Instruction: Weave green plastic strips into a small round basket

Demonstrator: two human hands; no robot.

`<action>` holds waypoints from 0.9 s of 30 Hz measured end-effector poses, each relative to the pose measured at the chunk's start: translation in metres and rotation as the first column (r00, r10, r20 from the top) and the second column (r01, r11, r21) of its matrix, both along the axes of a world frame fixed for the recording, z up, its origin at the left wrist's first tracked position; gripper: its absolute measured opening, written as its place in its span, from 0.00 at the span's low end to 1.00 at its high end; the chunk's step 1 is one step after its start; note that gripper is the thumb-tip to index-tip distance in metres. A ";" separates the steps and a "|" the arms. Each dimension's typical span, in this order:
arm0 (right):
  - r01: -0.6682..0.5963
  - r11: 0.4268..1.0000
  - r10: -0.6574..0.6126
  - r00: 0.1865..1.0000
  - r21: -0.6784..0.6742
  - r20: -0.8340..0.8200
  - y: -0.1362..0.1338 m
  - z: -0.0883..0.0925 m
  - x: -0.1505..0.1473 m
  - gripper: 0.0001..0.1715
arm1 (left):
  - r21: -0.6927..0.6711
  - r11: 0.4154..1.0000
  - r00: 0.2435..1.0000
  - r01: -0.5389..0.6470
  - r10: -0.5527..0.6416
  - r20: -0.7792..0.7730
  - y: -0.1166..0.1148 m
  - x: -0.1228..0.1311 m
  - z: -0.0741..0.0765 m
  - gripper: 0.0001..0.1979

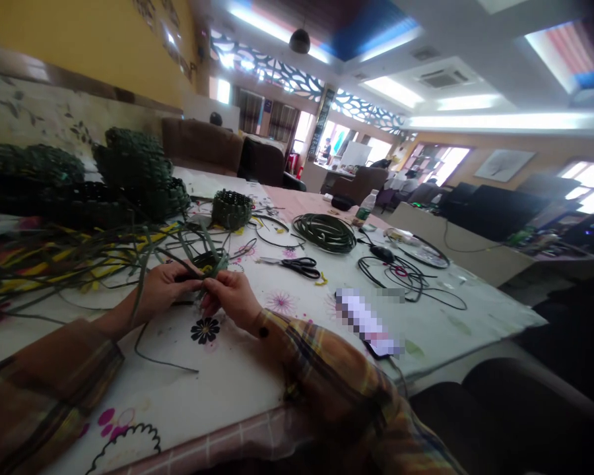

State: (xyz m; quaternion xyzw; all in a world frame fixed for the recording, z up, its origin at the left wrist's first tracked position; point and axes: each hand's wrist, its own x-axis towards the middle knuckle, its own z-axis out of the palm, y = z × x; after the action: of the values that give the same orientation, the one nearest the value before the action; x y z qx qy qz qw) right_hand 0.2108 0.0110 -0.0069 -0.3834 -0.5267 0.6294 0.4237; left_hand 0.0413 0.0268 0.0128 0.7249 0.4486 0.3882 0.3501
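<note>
My left hand (164, 288) and my right hand (231, 297) meet over the flowered tablecloth (237, 376), both pinched on green weaving strips (205, 267) of a small half-woven piece. Loose strip ends fan out from between my fingers toward the far left. Plaid sleeves cover both forearms. A finished small green woven basket (231, 208) stands further back, beyond my hands.
A stack of dark green woven baskets (138, 171) fills the back left. Black scissors (299, 266), a coil of green strip (325, 232), black cables (406, 277), a phone (369, 323) and a water bottle (367, 206) lie to the right. Chairs and other people are in the background.
</note>
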 end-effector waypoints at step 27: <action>0.061 0.988 -0.086 0.980 0.141 0.178 -0.010 -0.004 0.000 0.20 | 0.282 0.954 0.992 0.104 -0.078 -0.102 -0.010 0.008 -0.021 0.07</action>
State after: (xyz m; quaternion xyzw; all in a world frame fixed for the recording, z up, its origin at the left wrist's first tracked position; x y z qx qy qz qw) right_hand 0.2109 0.0012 -0.0105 -0.4293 -0.5902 0.5384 0.4213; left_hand 0.0488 0.0171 -0.0087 0.8046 0.3688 0.3996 0.2386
